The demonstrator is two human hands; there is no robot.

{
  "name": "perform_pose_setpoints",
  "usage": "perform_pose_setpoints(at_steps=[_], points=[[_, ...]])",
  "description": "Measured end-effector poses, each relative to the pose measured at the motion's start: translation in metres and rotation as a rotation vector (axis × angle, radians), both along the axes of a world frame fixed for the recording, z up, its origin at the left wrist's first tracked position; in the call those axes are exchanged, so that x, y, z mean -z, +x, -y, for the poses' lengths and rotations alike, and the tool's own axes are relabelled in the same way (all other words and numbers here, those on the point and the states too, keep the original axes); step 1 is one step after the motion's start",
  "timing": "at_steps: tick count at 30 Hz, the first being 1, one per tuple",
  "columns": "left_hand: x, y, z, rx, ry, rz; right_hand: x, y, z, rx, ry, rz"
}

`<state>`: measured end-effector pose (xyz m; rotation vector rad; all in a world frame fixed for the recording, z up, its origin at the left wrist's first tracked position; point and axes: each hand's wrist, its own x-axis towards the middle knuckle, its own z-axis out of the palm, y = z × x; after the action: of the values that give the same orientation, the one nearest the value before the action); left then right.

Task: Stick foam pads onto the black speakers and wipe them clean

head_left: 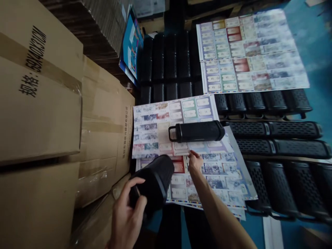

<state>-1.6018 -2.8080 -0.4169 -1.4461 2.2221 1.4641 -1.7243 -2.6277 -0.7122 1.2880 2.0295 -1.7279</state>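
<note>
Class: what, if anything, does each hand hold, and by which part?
Left hand grips black case around its near end; right hand only touches sticker sheet.

The left hand (127, 218) grips a black case (155, 180), tilted, over the near left corner of the label sheets (220, 173). The right hand (195, 162) reaches onto the middle of the top sheet, fingertips touching it; whether they pinch anything cannot be told. A second case (197, 131) lies on its side across the sheets, just beyond that hand. Rows of cases (275, 131) lie past the sheets' right and far edges, with a far sheet (249, 52) spread on top of them. Cardboard boxes (38, 103) are stacked on the left.
</note>
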Motion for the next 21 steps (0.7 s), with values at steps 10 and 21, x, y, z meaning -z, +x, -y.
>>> perform_pose_setpoints(at_steps=[10,21], points=[[-0.016,0.027,-0.013,-0.091,0.033,0.004,0.001,0.155,-0.037,-0.118,0.176,0.119],[0.058,0.033,0.0,0.146,0.07,0.052,-0.052,0.155,-0.039,-0.886,0.63,-0.171]])
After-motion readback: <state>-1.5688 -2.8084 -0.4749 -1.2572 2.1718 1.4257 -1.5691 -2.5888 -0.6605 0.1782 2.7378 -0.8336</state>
